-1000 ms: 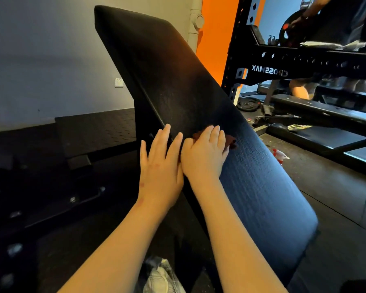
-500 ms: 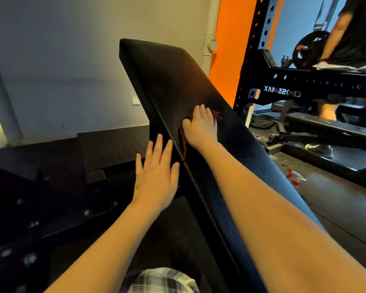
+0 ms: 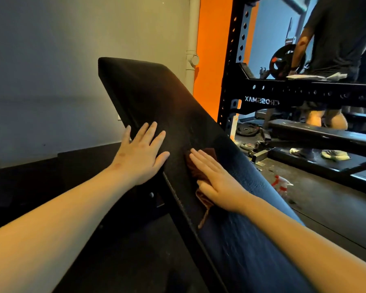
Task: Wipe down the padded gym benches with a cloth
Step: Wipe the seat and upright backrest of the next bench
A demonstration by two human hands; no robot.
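A: We're looking down over both forearms at the inclined bench pad (image 3: 156,98); it's black and tilted, top end up at twelve o'clock, lower end running off toward five o'clock.

B: And we've got the left hand (image 3: 141,154) flat on the pad's left edge; fingers straight and spread, pointing toward one o'clock, gripping nothing.

A: The right hand (image 3: 216,185) sits at four o'clock from it, near but apart; its fingers (image 3: 205,163) are straight and together, palm down on the cloth (image 3: 202,199).

B: So no curl there either; we see a flat palm pressing, not a pinch.

A: The cloth is dark brown and crumpled, caught between that palm and the pad about midway along the surface; a bit shows beside the fingertips at eleven o'clock, and a tail hangs out below the thumb toward six o'clock.

B: Out at two o'clock we have a black rack (image 3: 304,96) with mirrored lettering on its beam; another person (image 3: 336,39) stands behind it, beside a weight plate (image 3: 283,62).

A: Below the beam, a flat bench (image 3: 325,134); on the floor at three o'clock from the right hand, a spray bottle (image 3: 281,183) with a red top, too blurred for us to tell whether it stands or lies.

B: Up at twelve o'clock, a pale pipe (image 3: 191,39) runs down the wall; an orange strip (image 3: 211,49) is just beside it.
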